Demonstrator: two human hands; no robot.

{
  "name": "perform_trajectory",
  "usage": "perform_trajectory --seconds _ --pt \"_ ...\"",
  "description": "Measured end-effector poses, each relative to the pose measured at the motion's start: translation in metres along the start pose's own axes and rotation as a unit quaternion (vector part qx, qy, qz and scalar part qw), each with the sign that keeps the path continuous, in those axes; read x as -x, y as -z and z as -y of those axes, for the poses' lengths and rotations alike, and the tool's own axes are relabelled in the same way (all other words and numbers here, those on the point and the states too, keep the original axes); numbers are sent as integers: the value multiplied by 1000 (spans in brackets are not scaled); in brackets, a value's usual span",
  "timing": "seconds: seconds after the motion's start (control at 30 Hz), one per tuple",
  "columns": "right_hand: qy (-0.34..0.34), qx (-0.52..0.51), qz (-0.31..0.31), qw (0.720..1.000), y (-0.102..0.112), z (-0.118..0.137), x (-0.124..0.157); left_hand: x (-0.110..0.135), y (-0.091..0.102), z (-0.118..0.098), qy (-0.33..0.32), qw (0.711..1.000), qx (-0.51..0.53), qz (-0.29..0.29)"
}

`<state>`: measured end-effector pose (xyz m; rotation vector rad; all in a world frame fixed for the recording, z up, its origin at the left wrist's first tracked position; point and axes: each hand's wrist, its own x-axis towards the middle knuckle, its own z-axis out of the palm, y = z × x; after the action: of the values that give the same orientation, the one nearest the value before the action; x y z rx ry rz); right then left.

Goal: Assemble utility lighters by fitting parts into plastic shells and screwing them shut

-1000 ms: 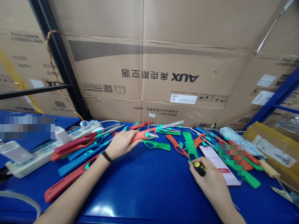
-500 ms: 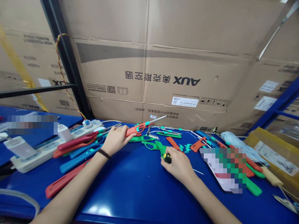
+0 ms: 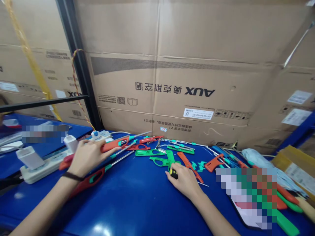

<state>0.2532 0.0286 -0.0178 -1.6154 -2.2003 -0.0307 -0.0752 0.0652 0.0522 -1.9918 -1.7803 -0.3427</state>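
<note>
My left hand (image 3: pixel 86 156) is closed round the handle of a red long-nosed lighter (image 3: pixel 115 144), whose metal nozzle points right above a pile of red and blue lighters (image 3: pixel 94 175) at the left of the blue table (image 3: pixel 137 203). My right hand (image 3: pixel 185 181) rests on the table in a fist round a small black and yellow screwdriver (image 3: pixel 173 173). Its tip lies by a green lighter shell (image 3: pixel 170 159). More green shells (image 3: pixel 149 152) and red shells (image 3: pixel 189 162) lie just beyond.
A white power strip (image 3: pixel 46 165) with plugs sits at the far left. Large cardboard boxes (image 3: pixel 177 82) wall off the back. A blurred patch covers things at the right, with red and green handles (image 3: pixel 286 200) sticking out. A black shelf post (image 3: pixel 78 65) stands back left.
My left hand has carried the red lighter leftward to above the pile. My right hand with the screwdriver moved left from the phone to the green shell, then stayed.
</note>
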Motion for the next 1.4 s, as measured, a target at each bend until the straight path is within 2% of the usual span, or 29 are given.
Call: perform_trajectory --seconds 0.1,0.2,0.23,0.3,0.33,0.4,0.47,0.53,0.67,0.83,0.93,1.07,1.27,1.4 --pt "-6 -5 -25 1000 1 -4 -1 18 10 21 75 995 -37 58" --pt "-10 -12 -47 999 3 -2 0 35 7 35 116 986 -41 115" --pt "-9 -17 -54 998 4 -1 1 40 3 37 124 985 -46 109" --pt "10 -32 -64 997 4 2 3 48 -6 37 131 987 -71 52" --pt "25 -41 -65 997 5 3 4 52 -11 35 124 989 -78 15" --pt "54 -54 -60 995 5 5 6 57 -21 31 60 997 -36 -29" --pt "71 -58 -56 994 4 7 8 62 -30 27 -14 999 26 -29" --pt "78 -60 -56 994 5 9 9 64 -38 23 -56 997 57 -8" --pt "98 -69 -60 991 7 14 10 61 -50 20 -73 995 59 -24" --pt "142 -67 -24 987 13 20 13 46 -57 11 -67 997 23 -45" --pt "181 -54 4 982 16 22 14 33 -56 -4 -74 996 30 -42" --pt "223 -22 46 973 18 23 15 11 -50 -41 -97 988 116 -32" --pt "172 8 60 983 17 19 10 -17 -54 -106 -155 956 249 8" --pt "130 18 55 990 17 16 8 -24 -63 -125 -166 935 313 15"
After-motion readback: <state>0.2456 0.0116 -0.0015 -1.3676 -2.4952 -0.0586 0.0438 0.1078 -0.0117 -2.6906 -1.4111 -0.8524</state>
